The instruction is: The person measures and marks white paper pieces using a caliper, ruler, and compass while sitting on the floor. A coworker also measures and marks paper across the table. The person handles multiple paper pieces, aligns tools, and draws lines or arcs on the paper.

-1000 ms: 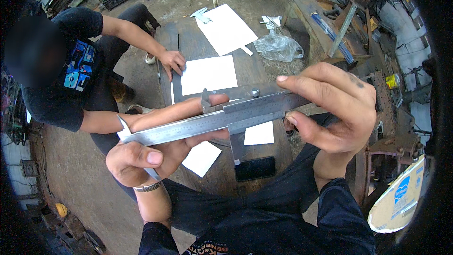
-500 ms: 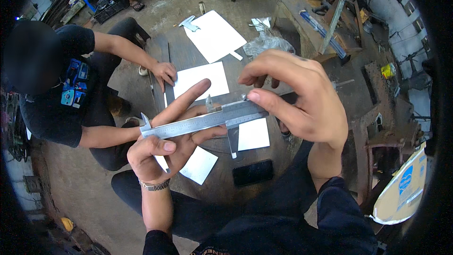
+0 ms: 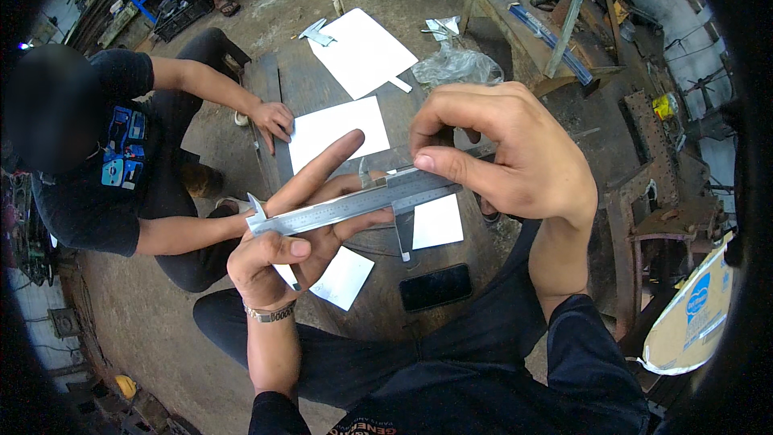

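A silver vernier caliper lies tilted across my left hand, its right end higher. The thumb presses near the fixed-jaw end, while the index finger stretches out beyond the beam and the other fingers support it from below. My right hand pinches the top edge of the slider with thumb and index finger, where a small screw sat in view earlier; the fingertips now cover it. The caliper's jaws stand wide apart with nothing between them. Under both hands is a dark wooden table.
White sheets and a large white board lie on the table, with another caliper on the board. A black phone is near me. Beyond sits a plastic bag. A co-worker's hand rests at the table's left edge.
My right index finger has come down to meet the thumb at the slider. The caliper and my left hand have shifted slightly right. The co-worker's far hand has moved slightly.
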Action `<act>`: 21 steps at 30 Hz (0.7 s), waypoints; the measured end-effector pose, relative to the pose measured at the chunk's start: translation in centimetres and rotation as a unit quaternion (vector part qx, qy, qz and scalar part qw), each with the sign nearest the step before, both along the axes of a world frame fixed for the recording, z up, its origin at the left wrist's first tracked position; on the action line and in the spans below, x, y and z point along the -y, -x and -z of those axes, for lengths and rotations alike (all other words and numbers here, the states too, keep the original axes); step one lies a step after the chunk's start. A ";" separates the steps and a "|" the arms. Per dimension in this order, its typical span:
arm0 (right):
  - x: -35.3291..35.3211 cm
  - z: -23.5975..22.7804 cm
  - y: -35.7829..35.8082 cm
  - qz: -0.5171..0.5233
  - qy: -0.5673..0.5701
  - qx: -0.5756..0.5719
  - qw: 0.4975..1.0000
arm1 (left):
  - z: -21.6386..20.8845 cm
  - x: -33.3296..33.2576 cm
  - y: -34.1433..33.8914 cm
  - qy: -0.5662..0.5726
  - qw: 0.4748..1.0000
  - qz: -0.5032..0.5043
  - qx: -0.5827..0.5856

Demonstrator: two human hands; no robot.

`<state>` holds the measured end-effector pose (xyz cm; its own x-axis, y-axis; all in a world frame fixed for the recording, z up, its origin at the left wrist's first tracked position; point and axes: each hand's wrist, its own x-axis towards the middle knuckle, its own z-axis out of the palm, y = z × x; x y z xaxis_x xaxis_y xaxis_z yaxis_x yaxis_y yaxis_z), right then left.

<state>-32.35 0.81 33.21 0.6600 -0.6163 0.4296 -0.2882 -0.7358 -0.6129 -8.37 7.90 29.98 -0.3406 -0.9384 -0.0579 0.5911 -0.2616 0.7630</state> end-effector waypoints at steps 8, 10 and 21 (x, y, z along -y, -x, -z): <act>-0.1 -0.2 0.0 0.005 0.005 -0.001 1.000 | -0.1 0.0 0.0 -0.009 1.000 -0.001 -0.013; 0.0 -0.2 0.0 0.003 0.012 0.003 1.000 | -0.1 -0.1 0.0 -0.007 1.000 -0.007 -0.007; 0.3 0.0 0.5 0.003 -0.036 -0.031 0.999 | 0.3 0.2 0.4 0.033 0.999 0.019 0.017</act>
